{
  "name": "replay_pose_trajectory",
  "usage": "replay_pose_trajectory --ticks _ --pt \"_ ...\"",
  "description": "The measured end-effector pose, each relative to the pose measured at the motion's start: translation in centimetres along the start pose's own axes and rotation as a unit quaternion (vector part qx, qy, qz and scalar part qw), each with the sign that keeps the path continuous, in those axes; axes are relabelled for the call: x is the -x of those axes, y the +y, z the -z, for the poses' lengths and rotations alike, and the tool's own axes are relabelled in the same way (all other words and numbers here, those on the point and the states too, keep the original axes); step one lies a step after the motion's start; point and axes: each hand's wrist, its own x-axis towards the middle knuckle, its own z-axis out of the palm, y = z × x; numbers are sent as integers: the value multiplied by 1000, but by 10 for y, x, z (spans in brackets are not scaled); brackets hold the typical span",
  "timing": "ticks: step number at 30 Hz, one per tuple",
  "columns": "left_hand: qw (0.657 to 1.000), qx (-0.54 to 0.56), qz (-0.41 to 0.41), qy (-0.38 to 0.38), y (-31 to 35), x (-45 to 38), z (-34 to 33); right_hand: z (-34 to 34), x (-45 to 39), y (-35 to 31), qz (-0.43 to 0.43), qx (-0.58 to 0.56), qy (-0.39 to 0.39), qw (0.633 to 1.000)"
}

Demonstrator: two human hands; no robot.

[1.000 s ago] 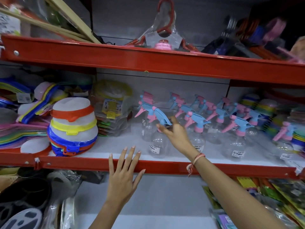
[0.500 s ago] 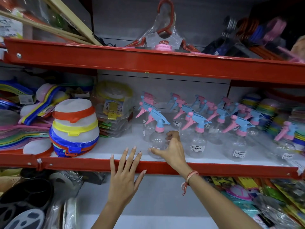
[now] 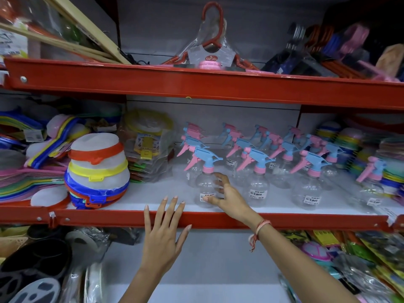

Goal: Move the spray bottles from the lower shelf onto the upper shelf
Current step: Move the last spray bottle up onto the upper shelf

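Observation:
Several clear spray bottles with blue-and-pink trigger heads stand in rows on the middle white shelf (image 3: 153,193) behind its red front rail. My right hand (image 3: 228,194) is cupped loosely against the right side of the front-left spray bottle (image 3: 203,182), which stands upright; the fingers are apart and the thumb touches its label. More bottles (image 3: 256,189) (image 3: 309,193) stand to the right. My left hand (image 3: 164,235) is flat and spread over the rail, holding nothing. The red shelf above (image 3: 196,84) carries other goods.
A stack of round sieves with coloured rims (image 3: 96,171) and bagged packets (image 3: 150,154) sit left of the bottles. Packed hangers (image 3: 211,55) and wooden sticks (image 3: 76,44) lie on the shelf above. Below the rail is a white shelf (image 3: 218,265) with goods at both sides.
My right hand has slid from the front-left bottle's trigger head down to its body and loosened beside it. The left hand has barely moved.

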Motion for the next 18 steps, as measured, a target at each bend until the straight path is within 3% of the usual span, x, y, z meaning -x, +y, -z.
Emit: replay_pose_trajectory --ticks 5,9,12,14,18 --pt "997 64 44 21 13 -3 11 2 14 -2 2 27 20 999" --pt "970 193 135 51 33 -22 25 6 33 -2 -20 -77 110 991" --pt "884 388 259 -28 48 -48 35 10 39 -7 -93 -151 73 981" --pt "831 443 321 -103 51 -63 37 11 37 -11 -117 -166 43 978" --pt "825 450 299 -166 53 -83 37 8 27 -20 -107 -173 28 979"
